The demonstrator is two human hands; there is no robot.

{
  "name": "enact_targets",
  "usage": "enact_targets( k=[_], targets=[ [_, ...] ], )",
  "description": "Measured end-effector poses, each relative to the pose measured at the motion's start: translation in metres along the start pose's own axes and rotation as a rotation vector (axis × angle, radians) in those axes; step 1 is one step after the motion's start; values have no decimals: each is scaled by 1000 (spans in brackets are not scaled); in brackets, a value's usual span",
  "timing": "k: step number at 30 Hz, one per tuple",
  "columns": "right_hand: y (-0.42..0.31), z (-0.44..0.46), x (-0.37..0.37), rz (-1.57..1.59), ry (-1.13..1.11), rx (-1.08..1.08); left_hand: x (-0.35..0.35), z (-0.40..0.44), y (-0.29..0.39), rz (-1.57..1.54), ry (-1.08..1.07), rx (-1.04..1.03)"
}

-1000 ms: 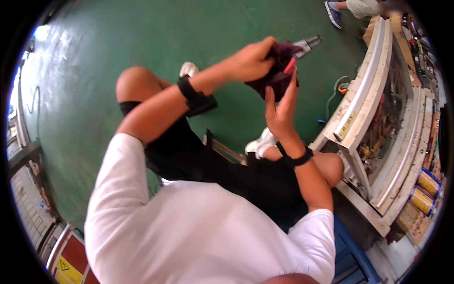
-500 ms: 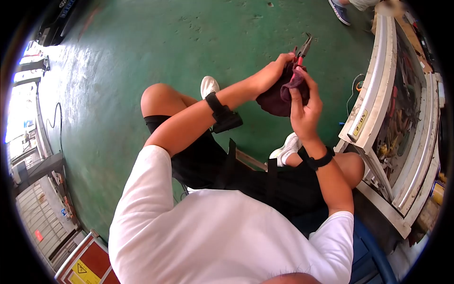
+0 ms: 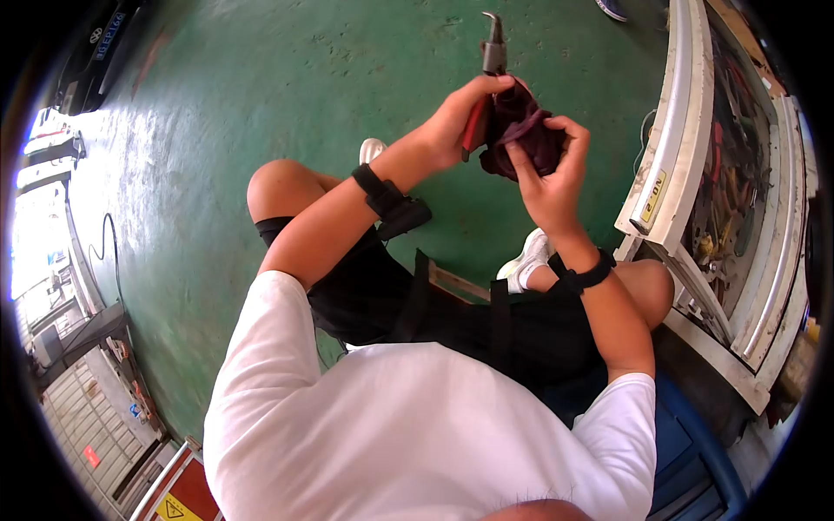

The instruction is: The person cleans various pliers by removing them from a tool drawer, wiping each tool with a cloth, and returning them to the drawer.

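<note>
Out in front of my knees, my left hand (image 3: 456,120) is closed around bent-nose pliers (image 3: 494,57) with red handles. Their grey metal jaws point away from me, and the hooked tip is in plain sight. A dark maroon cloth (image 3: 526,154) is bunched against the handles and hides part of them. My right hand (image 3: 552,187) pinches this cloth between thumb and fingers, just right of the pliers. Both wrists wear black straps, and a black box sits on the left one.
At right stands a white-framed cabinet (image 3: 673,130) marked "NO.2", with many tools inside. A blue seat (image 3: 686,451) is below it. A dark car (image 3: 94,56) stands far left on the green floor (image 3: 217,95). Another person's shoe (image 3: 613,9) shows at top right.
The pliers have moved left and away from me, and their jaws have turned to point straighter ahead. The cloth has shifted down the handles and bunched up in my right hand.
</note>
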State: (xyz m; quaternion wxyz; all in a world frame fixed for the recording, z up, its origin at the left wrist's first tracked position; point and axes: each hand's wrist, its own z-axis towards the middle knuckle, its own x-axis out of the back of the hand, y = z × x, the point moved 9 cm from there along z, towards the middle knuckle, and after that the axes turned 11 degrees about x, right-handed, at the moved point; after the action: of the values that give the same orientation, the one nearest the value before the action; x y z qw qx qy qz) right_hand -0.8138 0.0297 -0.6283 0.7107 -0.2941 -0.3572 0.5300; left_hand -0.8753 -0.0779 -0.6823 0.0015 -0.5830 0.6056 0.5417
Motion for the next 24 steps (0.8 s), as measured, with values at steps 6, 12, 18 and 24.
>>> enact_targets(
  k=[6, 12, 18, 24],
  targets=[
    [-3, 13, 20, -98, 123, 79, -7, -9, 14, -118, -95, -6],
    [1, 18, 2, -112, -81, 29, -11, -11, -7, -60, -127, 1],
    [0, 16, -3, -206, -167, 93, -13, -22, -7, 528, -69, 108],
    [-3, 19, -5, -284, -223, 88, -4, -5, 10, 76, 26, -88]
  ],
)
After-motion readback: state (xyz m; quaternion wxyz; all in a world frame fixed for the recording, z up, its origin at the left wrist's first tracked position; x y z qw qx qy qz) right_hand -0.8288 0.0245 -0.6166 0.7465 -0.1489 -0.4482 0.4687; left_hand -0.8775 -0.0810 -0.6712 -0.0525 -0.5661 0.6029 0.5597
